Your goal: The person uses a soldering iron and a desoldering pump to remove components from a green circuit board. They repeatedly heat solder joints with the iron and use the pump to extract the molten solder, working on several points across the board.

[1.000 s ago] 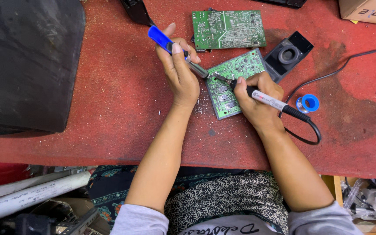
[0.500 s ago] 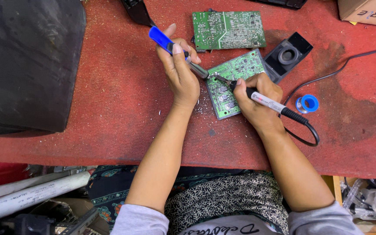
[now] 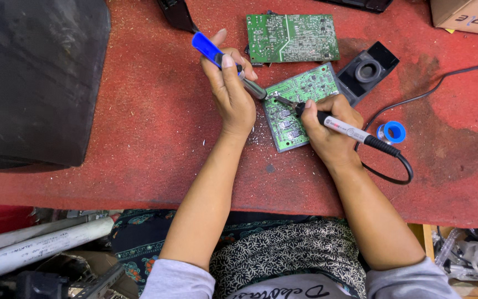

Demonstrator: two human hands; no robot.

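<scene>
A small green circuit board (image 3: 305,91) lies tilted on the red table (image 3: 139,138). My left hand (image 3: 230,91) grips a blue-topped desoldering pump (image 3: 217,55), its metal nozzle pointing down at the board's left edge. My right hand (image 3: 327,130) holds a soldering iron (image 3: 344,128) like a pen, its tip resting on the same spot of the board, right by the pump's nozzle. The iron's black cable (image 3: 399,166) loops off to the right.
A larger green circuit board (image 3: 293,37) lies farther back. A black iron stand (image 3: 369,69) and a blue solder spool (image 3: 394,132) sit to the right. A big dark case (image 3: 34,77) fills the left. A cardboard box (image 3: 466,16) is at the top right.
Both hands stay on the small board. The pump and the iron tip have shifted only slightly at the same spot.
</scene>
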